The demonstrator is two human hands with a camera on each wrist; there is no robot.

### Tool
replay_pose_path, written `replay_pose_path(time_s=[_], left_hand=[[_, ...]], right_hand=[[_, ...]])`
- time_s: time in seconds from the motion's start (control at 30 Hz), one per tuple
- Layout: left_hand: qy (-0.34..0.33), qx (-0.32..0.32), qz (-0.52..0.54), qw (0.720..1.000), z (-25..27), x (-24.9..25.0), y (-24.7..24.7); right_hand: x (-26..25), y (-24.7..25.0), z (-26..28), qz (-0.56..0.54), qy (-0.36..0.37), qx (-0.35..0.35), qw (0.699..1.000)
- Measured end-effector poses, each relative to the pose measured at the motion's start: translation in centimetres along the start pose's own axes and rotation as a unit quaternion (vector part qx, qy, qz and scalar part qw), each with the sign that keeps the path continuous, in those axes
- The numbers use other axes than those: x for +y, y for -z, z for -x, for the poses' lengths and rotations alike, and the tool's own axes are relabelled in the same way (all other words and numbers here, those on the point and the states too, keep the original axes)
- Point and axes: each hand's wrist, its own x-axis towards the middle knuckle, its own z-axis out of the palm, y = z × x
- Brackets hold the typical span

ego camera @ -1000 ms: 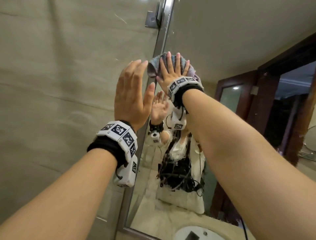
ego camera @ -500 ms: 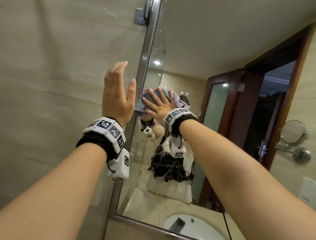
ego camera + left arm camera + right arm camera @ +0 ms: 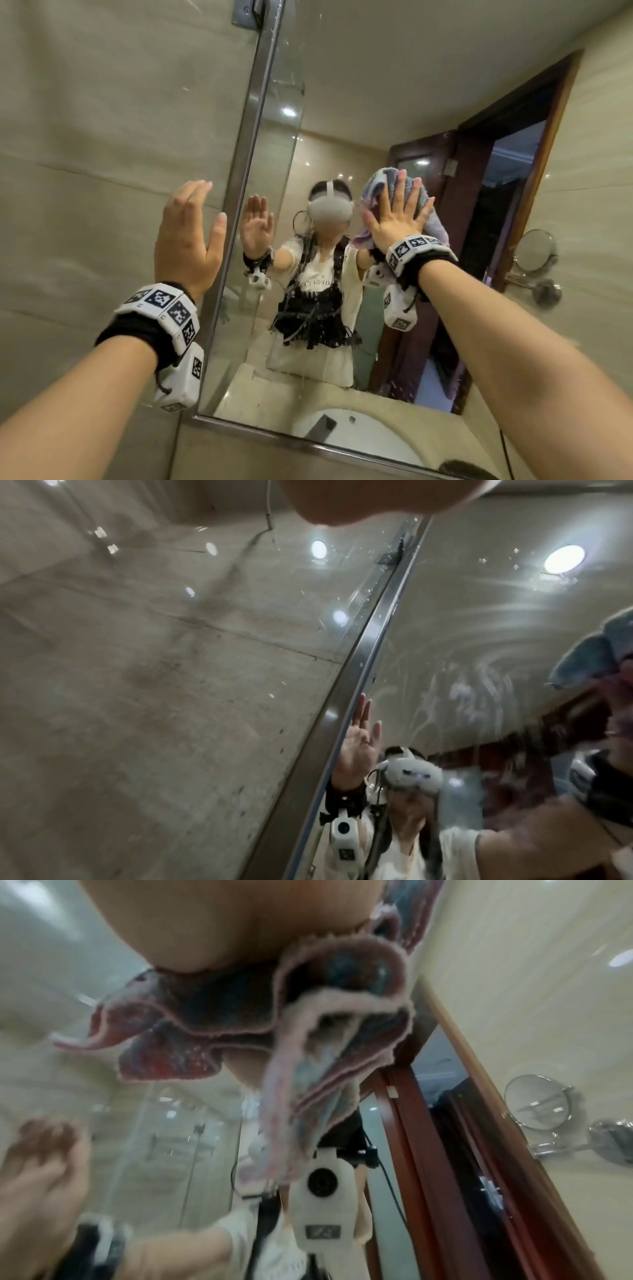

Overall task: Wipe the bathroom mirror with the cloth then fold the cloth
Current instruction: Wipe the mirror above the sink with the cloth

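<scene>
The bathroom mirror (image 3: 359, 89) fills the wall ahead, framed by a metal edge (image 3: 246, 164). My right hand (image 3: 397, 212) lies flat with spread, straight fingers on a bunched blue and pink cloth (image 3: 435, 222), pressing it against the glass. The right wrist view shows the cloth (image 3: 308, 1020) hanging in folds under the palm. My left hand (image 3: 188, 233) is open with fingers together, palm toward the tiled wall just left of the mirror's edge, and holds nothing. In the left wrist view, wipe streaks (image 3: 479, 685) mark the mirror and the cloth (image 3: 596, 656) shows at the right.
A beige tiled wall (image 3: 102, 137) is left of the mirror. A metal bracket (image 3: 246, 13) sits at the frame's top. A round shaving mirror on an arm (image 3: 534, 253) juts from the right wall. The mirror reflects a white basin (image 3: 359, 431), a dark wooden door and a person.
My right hand has slid the cloth down and to the right across the glass, away from the frame's edge. The left hand has stayed raised and open beside the frame.
</scene>
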Motion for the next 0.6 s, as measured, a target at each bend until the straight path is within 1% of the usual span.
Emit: replay_pose_path(time_s=[0.07,0.13,0.23,0.3,0.37,0.47,0.53,0.6], left_hand=[[0.0,-0.007,-0.004,1.0,0.7,-0.3,-0.2],[0.005,0.001,-0.011,1.0,0.9,-0.4,-0.3],[0.019,0.02,-0.011,1.0,1.1,-0.4,-1.1],[0.033,0.033,-0.024,0.999,1.2,-0.4,-1.9],[0.051,0.047,-0.039,0.997,1.3,-0.3,-2.7],[0.06,0.061,-0.064,0.994,1.5,-0.4,-3.5],[0.054,0.063,-0.083,0.993,1.7,-0.5,-4.0],[0.067,0.074,-0.091,0.991,1.8,-0.5,-4.5]], right_hand=[[-1.0,-1.6,2.0,0.034,0.056,-0.031,0.997],[-1.3,-2.4,2.8,0.062,0.095,-0.04,0.993],[-0.9,-1.2,1.6,0.102,0.135,-0.043,0.985],[-0.9,0.3,-0.2,0.134,0.17,-0.045,0.975],[-1.4,2.4,-2.8,0.127,0.165,-0.037,0.977],[-1.6,5.6,-6.5,0.082,0.114,-0.007,0.99],[-0.9,7.1,-8.3,0.087,0.111,0.006,0.99],[0.2,8.3,-9.1,0.103,0.113,0.006,0.988]])
